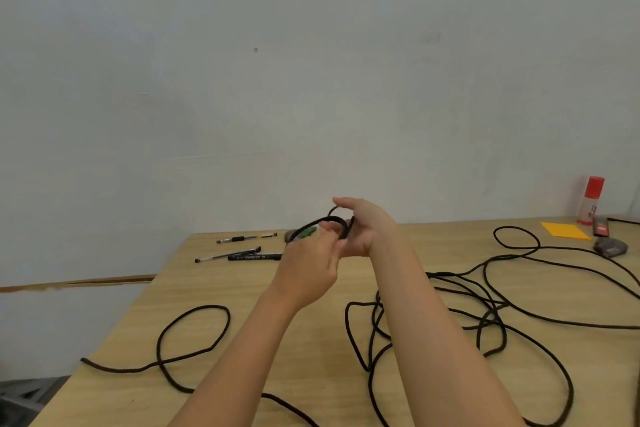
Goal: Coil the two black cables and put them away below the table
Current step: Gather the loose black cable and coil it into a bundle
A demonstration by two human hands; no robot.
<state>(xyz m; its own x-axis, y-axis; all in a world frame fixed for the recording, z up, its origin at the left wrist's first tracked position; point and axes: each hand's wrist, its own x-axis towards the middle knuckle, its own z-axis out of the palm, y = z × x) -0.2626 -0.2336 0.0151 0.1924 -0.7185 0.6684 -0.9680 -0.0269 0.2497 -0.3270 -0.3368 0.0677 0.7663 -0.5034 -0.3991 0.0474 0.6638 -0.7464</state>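
Pinching a small rounded loop of matte black cable (327,219), left hand (308,262) on my feed, right hand (362,230) curled round the same loop, more ropy cable sprawled in slack curves across the pale wood-grain table (242,291), slim pens (242,255) beyond.

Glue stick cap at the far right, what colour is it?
The glue stick cap is red; head view.
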